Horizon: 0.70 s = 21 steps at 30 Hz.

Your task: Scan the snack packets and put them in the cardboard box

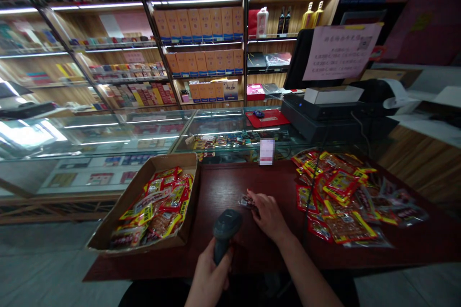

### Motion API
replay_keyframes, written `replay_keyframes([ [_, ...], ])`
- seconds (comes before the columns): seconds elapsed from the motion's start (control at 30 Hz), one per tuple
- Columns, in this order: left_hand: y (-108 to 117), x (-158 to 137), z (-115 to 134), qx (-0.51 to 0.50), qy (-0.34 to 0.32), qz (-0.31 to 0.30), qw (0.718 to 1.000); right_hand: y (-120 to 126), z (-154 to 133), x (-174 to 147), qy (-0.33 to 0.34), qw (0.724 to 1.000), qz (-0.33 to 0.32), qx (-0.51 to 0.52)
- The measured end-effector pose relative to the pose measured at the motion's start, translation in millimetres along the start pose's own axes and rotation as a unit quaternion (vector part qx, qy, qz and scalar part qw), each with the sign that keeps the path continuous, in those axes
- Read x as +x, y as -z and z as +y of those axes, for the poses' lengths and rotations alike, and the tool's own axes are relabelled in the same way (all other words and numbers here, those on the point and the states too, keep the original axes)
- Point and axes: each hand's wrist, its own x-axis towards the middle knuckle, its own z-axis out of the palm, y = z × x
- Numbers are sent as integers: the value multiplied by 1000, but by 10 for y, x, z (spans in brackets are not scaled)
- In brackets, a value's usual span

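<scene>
My left hand (212,268) is wrapped round the handle of a dark grey barcode scanner (227,224), its head tilted up over the front of the table. Ahead and to the right, my right hand (268,213) has its fingers closed on a small clear snack packet (247,201) with dark contents, just above or on the tabletop. To the left stands an open cardboard box (190,211) holding several red and yellow snack packets (175,197). A loose heap of similar snack packets (342,184) lies to the right of my right hand.
The dark red table (223,177) meets a glass display counter (151,129). A black cable (312,187) crosses the right heap. At the back right stand a monitor with a paper notice (338,55) and a black cash drawer (331,124). A mouse (258,114) rests on a red mat.
</scene>
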Motion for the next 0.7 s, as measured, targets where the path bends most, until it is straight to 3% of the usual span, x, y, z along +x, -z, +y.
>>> replay_keyframes([
  [0.1,-14,28,11,-6,10,7,1000,17,12,-8,-13,999,-14,45],
  [0.2,-44,110,-67,-45,32,15,998,17,-4,18,-72,987,8,146],
  [0.33,-52,206,-170,-75,66,46,994,-2,-265,265,-127,929,38,345],
  [0.4,-35,216,-173,-72,68,60,993,-11,-551,521,-87,908,5,409],
  [0.5,-8,222,-165,-67,68,63,993,-24,-1108,998,13,902,-56,429],
  [0.6,6,267,-212,-61,71,69,993,-27,-1584,1402,122,916,-84,374],
  [0.7,10,321,-278,-54,74,76,993,-13,-1651,1582,169,940,-42,292],
])
